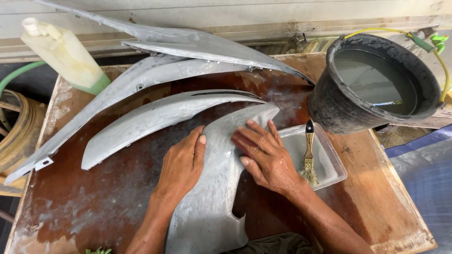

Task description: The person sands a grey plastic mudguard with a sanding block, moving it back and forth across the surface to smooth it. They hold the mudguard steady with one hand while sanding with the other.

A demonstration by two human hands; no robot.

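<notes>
- On the desk (94, 207), near its front edge, a grey curved panel (212, 197) is lain flat and is pressed on by both hands.
- The left hand (181, 162) is laid palm down on the panel's left edge, fingers together and nearly straight, the thumb stretched onto the grey surface; nothing is gripped.
- The right hand (261, 153) is spread flat over the upper right part of the same panel, fingers pointed left; whether something is held beneath the palm cannot be told.
- Just beside the right hand, a clear shallow tray (332, 171) is seen, with a small brush (309, 153) rested inside it, black handle end pointed away, bristles toward the near side.
- Beyond the tray, a black bucket (329, 106) filled with cloudy water is stood at the desk's far right corner; a yellow hose with a green fitting (435, 42) is hung over its rim.
- Behind the hands, a second curved grey piece (146, 120) is lain across the desk, and longer grey pieces (188, 44) are stacked farther back.
- At the far left, a pale plastic bottle (66, 54) is tilted over the desk's corner.
- The desk's brown surface is smeared with whitish dust and wet marks.
</notes>
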